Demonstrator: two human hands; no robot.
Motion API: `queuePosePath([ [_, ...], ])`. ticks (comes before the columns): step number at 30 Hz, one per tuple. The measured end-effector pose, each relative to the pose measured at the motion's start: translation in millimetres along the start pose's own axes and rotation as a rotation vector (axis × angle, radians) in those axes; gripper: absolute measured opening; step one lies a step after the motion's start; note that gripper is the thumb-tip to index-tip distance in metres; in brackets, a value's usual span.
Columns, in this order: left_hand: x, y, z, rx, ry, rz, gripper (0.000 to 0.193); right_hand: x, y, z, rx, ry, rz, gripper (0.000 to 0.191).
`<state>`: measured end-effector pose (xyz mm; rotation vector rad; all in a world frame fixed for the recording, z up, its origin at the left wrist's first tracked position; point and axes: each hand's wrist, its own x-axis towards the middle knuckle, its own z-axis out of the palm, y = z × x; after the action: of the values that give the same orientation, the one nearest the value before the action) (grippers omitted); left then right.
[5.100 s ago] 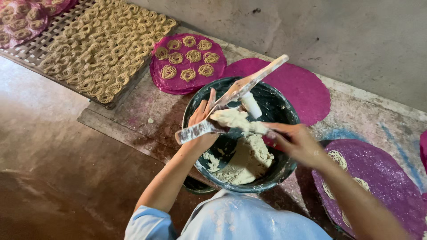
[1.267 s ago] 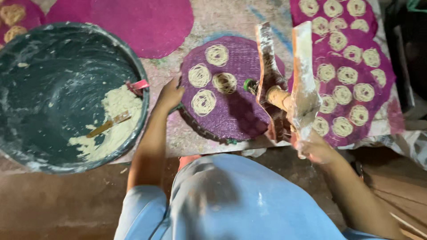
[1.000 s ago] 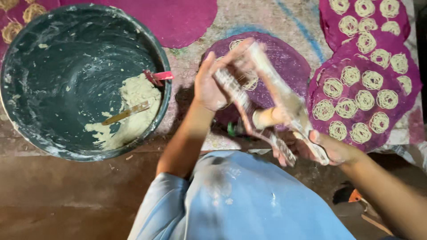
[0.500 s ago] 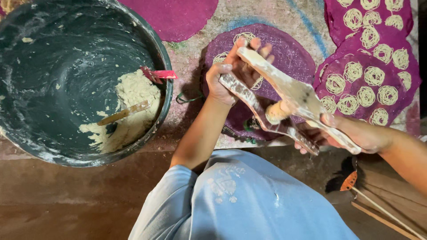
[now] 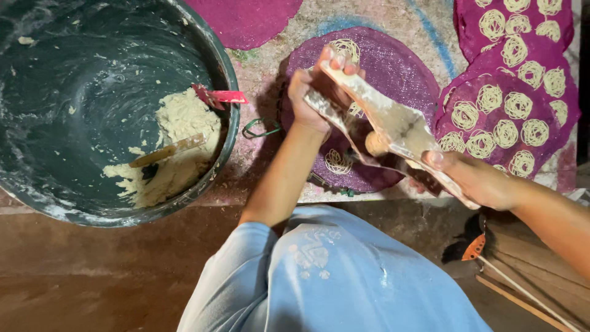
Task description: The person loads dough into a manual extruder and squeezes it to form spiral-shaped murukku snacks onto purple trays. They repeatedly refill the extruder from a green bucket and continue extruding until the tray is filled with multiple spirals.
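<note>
Your left hand (image 5: 316,92) grips the far end of a dough-smeared wooden press (image 5: 387,132), fingers wrapped round it. Your right hand (image 5: 476,181) clamps its near end, fingers closed. The press hangs tilted over a round purple mat (image 5: 393,67) bearing coiled dough spirals (image 5: 338,161). To the left, a dark basin (image 5: 224,67) holds pale dough (image 5: 178,123).

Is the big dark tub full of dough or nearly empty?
Nearly empty. The tub shows mostly bare, smeared wall; one pale dough heap lies against its right side, with a stick lying in it.
</note>
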<state>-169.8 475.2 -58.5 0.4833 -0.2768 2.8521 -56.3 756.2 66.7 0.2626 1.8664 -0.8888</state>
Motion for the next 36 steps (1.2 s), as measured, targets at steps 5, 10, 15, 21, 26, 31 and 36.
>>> queuePosePath([
  [5,-5,22,9,0.026,0.005,-0.073,0.025,3,-13,21,0.087,-0.125,-0.3,0.077],
  [10,-9,1,11,-0.021,0.007,-0.03,0.025,-14,-19,8,-0.039,0.001,-0.105,0.075],
  [15,15,2,25,0.023,-0.084,-0.025,0.03,4,-3,-4,0.039,0.106,-0.095,0.073],
  [21,1,22,40,0.263,0.768,-0.486,0.081,25,28,-9,0.104,0.011,-0.355,0.086],
  [26,-49,19,15,1.292,0.731,-0.934,0.085,43,35,-7,0.238,-0.002,-0.436,0.086],
  [31,-124,36,22,1.84,0.117,-0.5,0.069,47,42,-2,0.308,0.003,-0.473,0.09],
  [36,-132,35,47,1.882,0.037,-0.338,0.048,18,52,-8,0.38,-0.099,-0.496,0.093],
])
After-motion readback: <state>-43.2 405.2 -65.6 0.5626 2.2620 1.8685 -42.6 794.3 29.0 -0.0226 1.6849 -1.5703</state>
